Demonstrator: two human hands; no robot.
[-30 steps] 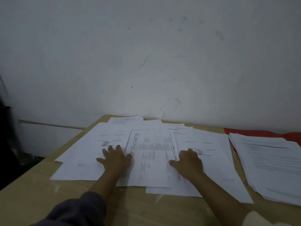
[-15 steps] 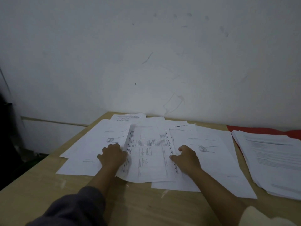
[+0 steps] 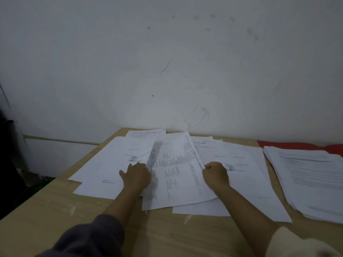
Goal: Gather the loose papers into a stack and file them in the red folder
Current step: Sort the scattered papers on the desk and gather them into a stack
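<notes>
Several loose white papers (image 3: 111, 167) lie spread over the wooden table (image 3: 46, 210). A printed sheet (image 3: 174, 171) in the middle is raised off the others, its far end bent upward. My left hand (image 3: 136, 176) holds its left edge, fingers tucked under the sheet. My right hand (image 3: 215, 173) is closed on its right edge. At the far right a thick stack of papers (image 3: 311, 177) rests on the red folder (image 3: 297, 145), of which only the far edge shows.
A white wall (image 3: 167, 62) rises directly behind the table. The table's left edge drops to a dark floor area (image 3: 11, 173). More sheets (image 3: 246, 173) lie flat under and right of my right hand.
Both hands went from resting flat on the papers to gripping the middle sheet's edges. The sheet has lifted and its far end has curled up and tilted right.
</notes>
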